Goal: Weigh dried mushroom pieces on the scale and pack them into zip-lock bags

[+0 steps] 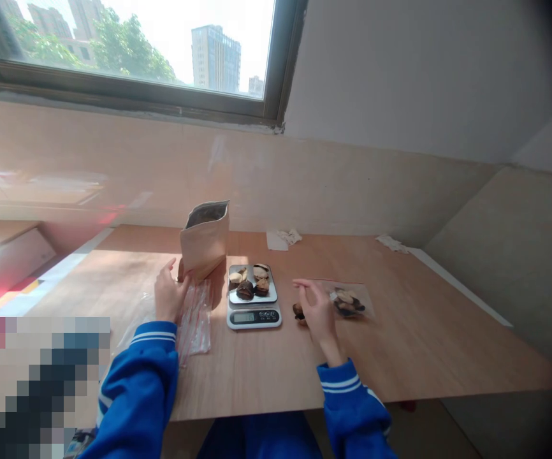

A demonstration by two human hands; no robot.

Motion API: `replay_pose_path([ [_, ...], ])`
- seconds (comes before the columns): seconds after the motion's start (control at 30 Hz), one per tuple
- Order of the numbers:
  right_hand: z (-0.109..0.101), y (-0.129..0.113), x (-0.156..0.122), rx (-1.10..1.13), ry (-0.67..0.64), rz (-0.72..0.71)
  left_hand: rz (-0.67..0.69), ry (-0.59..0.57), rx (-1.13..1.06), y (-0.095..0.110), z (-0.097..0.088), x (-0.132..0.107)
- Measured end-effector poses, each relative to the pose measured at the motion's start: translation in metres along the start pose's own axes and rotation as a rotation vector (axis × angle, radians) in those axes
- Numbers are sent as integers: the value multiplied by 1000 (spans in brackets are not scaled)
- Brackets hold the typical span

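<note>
A small digital scale [254,315] sits mid-table with several brown and pale dried pieces [252,282] on its pan. My left hand [169,294] rests on a stack of clear zip bags [194,322], just beside the base of an open kraft paper pouch [205,241]. My right hand [318,310] hovers to the right of the scale, fingers apart and empty, above a dark piece [297,311] on the table. A filled clear bag [348,301] lies just right of that hand.
Crumpled white paper [283,238] lies at the table's back edge and another scrap [391,242] at the back right. A tiled wall and a window rise behind the wooden table [424,344]. A blurred patch covers the lower left.
</note>
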State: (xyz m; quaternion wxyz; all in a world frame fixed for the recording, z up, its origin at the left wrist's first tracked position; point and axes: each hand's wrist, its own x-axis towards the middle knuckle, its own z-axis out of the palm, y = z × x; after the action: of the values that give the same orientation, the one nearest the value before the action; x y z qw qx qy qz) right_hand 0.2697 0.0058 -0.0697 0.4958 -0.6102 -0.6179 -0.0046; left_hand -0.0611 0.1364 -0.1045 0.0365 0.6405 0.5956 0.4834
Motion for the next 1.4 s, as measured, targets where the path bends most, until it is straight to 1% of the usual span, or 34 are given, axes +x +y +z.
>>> replay_pose_path([
  [0.03,-4,7,-9,1,61,27,28,37,48,4,-2,0],
  [0.07,-6,14,-18,-4,94,41,57,72,83,8,-4,0],
  [0.1,-7,19,-26,-17,93,37,86,97,102,13,-6,0],
  [0.13,-7,24,-32,-33,66,22,113,110,105,18,-8,0],
  [0.23,1,32,-44,-79,-96,-44,155,89,65,32,-13,2],
  [0.27,5,34,-46,-89,-145,-56,141,67,53,35,-14,3],
  [0.33,14,38,-50,-100,-214,-67,69,-18,48,40,-15,9],
  [0.4,20,44,-52,-98,-237,-57,-9,-113,42,41,-14,17],
  [0.47,24,49,-54,-84,-235,-35,-37,-158,20,40,-13,29],
  [0.57,23,55,-54,-40,-224,-5,-14,-141,-38,33,-9,47],
  [0.67,21,55,-53,-10,-222,20,37,-136,-99,26,-7,60],
  [0.73,20,54,-52,0,-222,28,81,-83,-65,26,-8,63],
  [0.8,20,53,-52,10,-214,26,121,30,5,33,-11,61],
  [0.87,20,53,-52,18,-198,23,152,159,55,44,-15,56],
  [0.97,21,54,-52,18,-181,20,171,278,76,63,-19,47],
  [1.03,21,53,-51,12,-180,17,182,315,61,72,-19,42],
  [1.1,20,51,-51,-1,-195,4,197,323,29,75,-18,39],
  [1.2,17,45,-51,-51,-220,-29,209,323,-23,75,-18,35],
  [1.27,14,41,-51,-93,-214,-40,217,331,-46,75,-19,32],
  [1.4,13,29,-47,-153,-211,-67,226,361,-60,70,-16,20],
])
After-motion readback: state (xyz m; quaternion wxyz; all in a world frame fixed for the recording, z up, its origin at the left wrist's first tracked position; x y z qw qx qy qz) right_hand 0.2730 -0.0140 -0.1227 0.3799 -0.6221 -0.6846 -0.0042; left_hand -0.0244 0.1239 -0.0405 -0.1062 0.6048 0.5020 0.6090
